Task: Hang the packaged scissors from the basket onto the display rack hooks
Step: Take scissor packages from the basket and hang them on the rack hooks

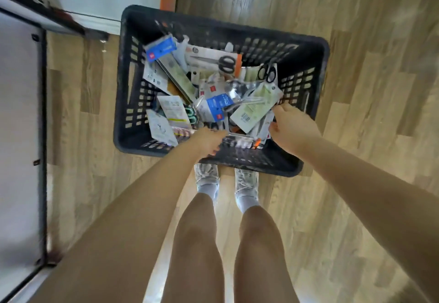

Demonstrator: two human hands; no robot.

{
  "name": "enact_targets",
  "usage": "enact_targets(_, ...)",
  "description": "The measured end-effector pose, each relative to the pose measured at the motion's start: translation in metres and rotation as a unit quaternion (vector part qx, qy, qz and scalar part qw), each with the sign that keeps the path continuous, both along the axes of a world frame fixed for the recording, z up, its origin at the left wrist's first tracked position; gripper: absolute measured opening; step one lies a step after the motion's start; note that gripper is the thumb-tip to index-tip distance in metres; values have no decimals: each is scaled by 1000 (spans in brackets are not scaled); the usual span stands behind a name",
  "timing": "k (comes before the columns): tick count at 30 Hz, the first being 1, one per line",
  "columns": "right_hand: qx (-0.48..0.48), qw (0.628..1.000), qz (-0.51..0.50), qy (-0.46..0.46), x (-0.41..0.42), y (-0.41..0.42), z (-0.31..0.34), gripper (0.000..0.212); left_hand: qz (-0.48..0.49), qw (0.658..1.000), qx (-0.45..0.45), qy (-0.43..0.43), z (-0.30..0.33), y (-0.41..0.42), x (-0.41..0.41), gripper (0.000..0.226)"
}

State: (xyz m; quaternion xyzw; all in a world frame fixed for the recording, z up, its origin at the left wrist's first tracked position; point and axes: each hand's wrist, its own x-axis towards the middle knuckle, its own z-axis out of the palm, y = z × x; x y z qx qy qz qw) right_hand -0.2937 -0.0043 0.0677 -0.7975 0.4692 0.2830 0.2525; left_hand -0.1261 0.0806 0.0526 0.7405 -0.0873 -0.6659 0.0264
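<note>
Both hands over basket (306,48) near rim, right hand (291,128) pinching scissors pack (255,108)

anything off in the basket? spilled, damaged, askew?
Nothing spilled or visibly damaged. The packaged scissors lie jumbled at all angles inside the black basket, overlapping. Right hand grips a pale green pack; left hand reaches into the pile near the front wall.

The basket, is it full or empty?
Partly full. The black basket holds a jumbled pile of scissors packs across its bottom, well below the rim; the walls still show above them.
</note>
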Motion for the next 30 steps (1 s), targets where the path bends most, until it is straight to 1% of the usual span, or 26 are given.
enact_targets(1, 2, 1000, 2, 1, 0, -2, -20, 39, 57, 998, 21, 20, -19, -3, -6, 24)
enact_targets(2, 4, 1000, 6, 1, 0, -4, -41, 39, 88, 995, 30, 23, -40, -5, -11, 24)
enact_targets(5, -4, 1000, 13, 2, 3, -12, -99, 39, 167, 986, 15, 3, -100, -13, -19, 24)
enact_targets(9, -21, 1000, 22, -5, 11, -29, -168, 41, 228, 973, 1, -35, -170, -19, -22, 30)
enact_targets(11, -22, 999, 24, -23, 19, -39, -197, 46, 263, 964, 9, -33, -195, -16, -20, 30)
enact_targets(13, -17, 999, 30, -36, 30, -49, -221, 51, 289, 957, 24, -23, -213, -11, -18, 27)
enact_targets(14, -14, 999, 29, -40, 36, -54, -230, 55, 302, 953, 32, -18, -221, -11, -17, 21)
enact_targets(15, -9, 999, 26, -43, 42, -58, -238, 59, 317, 948, 39, -16, -226, -12, -17, 13)
enact_targets(16, 1, 999, 25, -40, 48, -61, -245, 63, 328, 943, 46, -13, -229, -14, -17, 12)
enact_targets(19, 22, 999, 28, -29, 59, -67, -259, 73, 374, 924, 72, 27, -234, -25, -22, 32)
enact_targets(22, 26, 999, 19, -25, 62, -74, -265, 80, 406, 904, 99, 86, -234, -33, -35, 28)
enact_targets(24, 24, 999, 11, -22, 63, -78, -265, 83, 410, 902, 107, 86, -238, -34, -42, 32)
enact_targets(26, 27, 999, -21, -40, 63, -83, -264, 79, 425, 896, 108, 62, -242, -33, -46, 38)
enact_targets(29, 49, 980, -155, -111, 63, -89, -258, 61, 469, 877, 98, 21, -248, -32, -46, 41)
enact_targets(30, 50, 973, -184, -128, 62, -91, -256, 58, 476, 875, 93, 12, -247, -33, -45, 41)
